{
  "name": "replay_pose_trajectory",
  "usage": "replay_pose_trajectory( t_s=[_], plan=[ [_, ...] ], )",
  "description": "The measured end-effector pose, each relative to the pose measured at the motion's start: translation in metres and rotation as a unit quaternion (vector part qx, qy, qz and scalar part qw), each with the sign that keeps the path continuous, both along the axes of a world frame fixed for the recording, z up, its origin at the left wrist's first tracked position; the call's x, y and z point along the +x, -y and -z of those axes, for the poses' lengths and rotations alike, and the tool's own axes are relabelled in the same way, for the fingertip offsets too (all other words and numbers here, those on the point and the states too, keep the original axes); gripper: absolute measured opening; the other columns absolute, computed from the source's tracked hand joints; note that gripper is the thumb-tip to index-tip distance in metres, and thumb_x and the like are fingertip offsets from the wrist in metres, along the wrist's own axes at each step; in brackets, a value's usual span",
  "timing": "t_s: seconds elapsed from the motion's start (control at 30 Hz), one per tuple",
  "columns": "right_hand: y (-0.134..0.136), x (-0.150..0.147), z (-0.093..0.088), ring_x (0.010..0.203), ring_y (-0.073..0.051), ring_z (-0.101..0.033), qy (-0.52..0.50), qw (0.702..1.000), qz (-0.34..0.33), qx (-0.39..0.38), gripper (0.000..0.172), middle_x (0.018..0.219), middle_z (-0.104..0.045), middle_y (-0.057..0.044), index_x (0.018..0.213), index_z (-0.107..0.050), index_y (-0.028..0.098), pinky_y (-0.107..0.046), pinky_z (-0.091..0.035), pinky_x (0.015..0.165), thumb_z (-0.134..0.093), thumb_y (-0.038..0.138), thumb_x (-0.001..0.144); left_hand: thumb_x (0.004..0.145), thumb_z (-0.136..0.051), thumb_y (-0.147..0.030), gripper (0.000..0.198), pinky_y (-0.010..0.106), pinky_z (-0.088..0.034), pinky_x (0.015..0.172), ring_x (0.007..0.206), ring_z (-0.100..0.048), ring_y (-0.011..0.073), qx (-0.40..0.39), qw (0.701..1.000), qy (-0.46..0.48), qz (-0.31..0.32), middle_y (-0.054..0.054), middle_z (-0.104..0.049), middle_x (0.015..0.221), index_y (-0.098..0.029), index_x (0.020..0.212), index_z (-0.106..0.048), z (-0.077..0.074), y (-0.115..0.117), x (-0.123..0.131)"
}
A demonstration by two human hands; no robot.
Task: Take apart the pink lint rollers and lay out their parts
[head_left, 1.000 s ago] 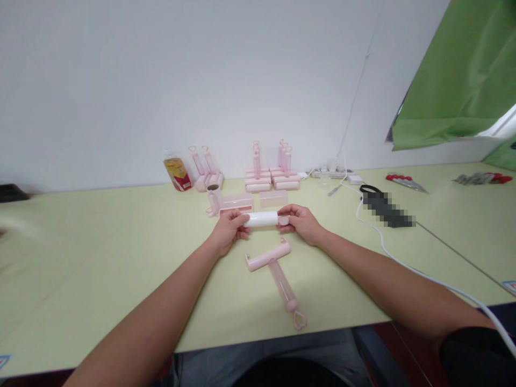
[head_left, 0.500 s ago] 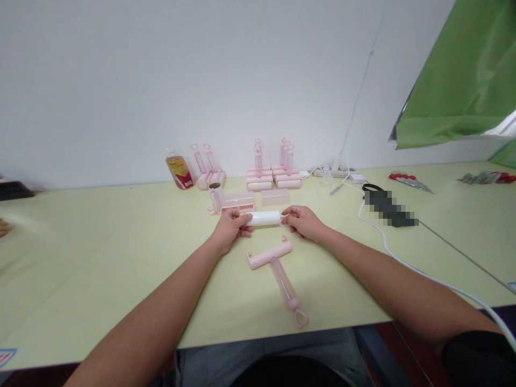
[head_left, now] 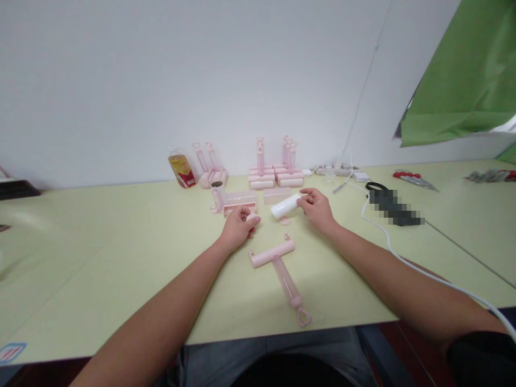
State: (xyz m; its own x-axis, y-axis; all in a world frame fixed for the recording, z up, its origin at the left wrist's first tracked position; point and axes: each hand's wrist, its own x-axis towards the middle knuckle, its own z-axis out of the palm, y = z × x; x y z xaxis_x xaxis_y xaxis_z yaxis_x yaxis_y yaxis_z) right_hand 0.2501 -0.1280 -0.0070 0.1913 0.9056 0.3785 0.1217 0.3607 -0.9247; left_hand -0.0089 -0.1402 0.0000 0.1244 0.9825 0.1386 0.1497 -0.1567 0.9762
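Observation:
My right hand [head_left: 317, 210] grips the right end of a white lint-roller roll [head_left: 285, 206], which tilts with its left end lower. Under it a small pink round cap [head_left: 284, 221] rests on the table. My left hand [head_left: 237, 228] is closed, pinching a small pink round cap [head_left: 251, 216] between thumb and fingers. Nearer to me lies a pink lint-roller handle [head_left: 287, 281] with a bare holder arm on top and a heart-shaped loop at its end. Just beyond my left hand sits an open pink holder [head_left: 229, 207], partly hidden by that hand.
A second handle with a dark-mouthed tube [head_left: 218, 194] and clear pinkish covers [head_left: 277, 195] lie behind. Several assembled pink lint rollers [head_left: 262, 177] line the wall, beside a bottle of yellow liquid [head_left: 182, 169]. At the right are a white cable [head_left: 382, 231] and a black strapped item [head_left: 387, 204].
The white roll has left my left hand and now tilts in my right hand, further right. My left hand has drawn away with a pink cap. Another cap now shows beneath the roll.

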Motion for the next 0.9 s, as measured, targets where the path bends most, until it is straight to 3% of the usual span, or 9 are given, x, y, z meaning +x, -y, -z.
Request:
replay_pose_trajectory(
  t_s=[0.13, 0.27, 0.5, 0.67, 0.9],
  plan=[
    [-0.014, 0.025, -0.004, 0.072, -0.017, -0.058, 0.074, 0.987, 0.131, 0.052, 0.031, 0.089, -0.068, -0.005, 0.107, -0.059, 0.017, -0.03, -0.045, 0.07, -0.057, 0.031, 0.079, 0.073, -0.072, -0.027, 0.023, 0.022, -0.04, 0.054, 0.057, -0.052, 0.0109, 0.09, 0.99, -0.106, -0.019, -0.002, -0.06, 0.07, -0.018, 0.09, -0.06, 0.0, -0.002, -0.003],
    [-0.021, 0.038, -0.01, 0.083, -0.023, -0.057, 0.236, 0.944, 0.208, 0.098, 0.026, 0.094, -0.07, -0.009, 0.105, -0.065, 0.017, -0.037, -0.044, 0.079, -0.05, 0.026, 0.086, 0.075, -0.067, -0.022, 0.03, 0.026, -0.042, 0.07, 0.072, -0.055, 0.0156, 0.16, 0.974, -0.156, -0.025, 0.001, -0.065, 0.081, -0.021, 0.105, -0.065, -0.006, -0.001, 0.001],
    [-0.055, 0.035, -0.02, 0.095, -0.028, -0.055, 0.439, 0.872, 0.168, 0.136, 0.03, 0.105, -0.071, -0.012, 0.106, -0.069, 0.016, -0.041, -0.04, 0.089, -0.044, 0.018, 0.089, 0.078, -0.065, -0.028, 0.012, 0.032, -0.042, 0.077, 0.076, -0.057, 0.0208, 0.207, 0.948, -0.24, 0.036, 0.006, -0.068, 0.085, -0.022, 0.086, -0.071, -0.006, -0.003, 0.003],
    [-0.073, 0.032, -0.022, 0.093, -0.029, -0.054, 0.463, 0.86, 0.174, 0.127, 0.03, 0.104, -0.071, -0.013, 0.106, -0.069, 0.014, -0.041, -0.039, 0.086, -0.045, 0.017, 0.088, 0.08, -0.061, -0.025, 0.017, 0.037, -0.043, 0.09, 0.093, -0.06, 0.0255, 0.238, 0.912, -0.318, 0.102, 0.01, -0.071, 0.096, -0.022, 0.09, -0.075, -0.003, -0.005, 0.003],
    [-0.061, 0.036, -0.019, 0.103, -0.029, -0.056, 0.465, 0.856, 0.159, 0.16, 0.03, 0.108, -0.068, -0.014, 0.106, -0.066, 0.014, -0.042, -0.037, 0.094, -0.046, 0.013, 0.085, 0.079, -0.064, -0.024, 0.025, 0.039, -0.043, 0.097, 0.103, -0.062, 0.0276, 0.214, 0.92, -0.285, 0.164, 0.008, -0.072, 0.107, -0.025, 0.101, -0.075, -0.014, 0.001, 0.003]
  ],
)
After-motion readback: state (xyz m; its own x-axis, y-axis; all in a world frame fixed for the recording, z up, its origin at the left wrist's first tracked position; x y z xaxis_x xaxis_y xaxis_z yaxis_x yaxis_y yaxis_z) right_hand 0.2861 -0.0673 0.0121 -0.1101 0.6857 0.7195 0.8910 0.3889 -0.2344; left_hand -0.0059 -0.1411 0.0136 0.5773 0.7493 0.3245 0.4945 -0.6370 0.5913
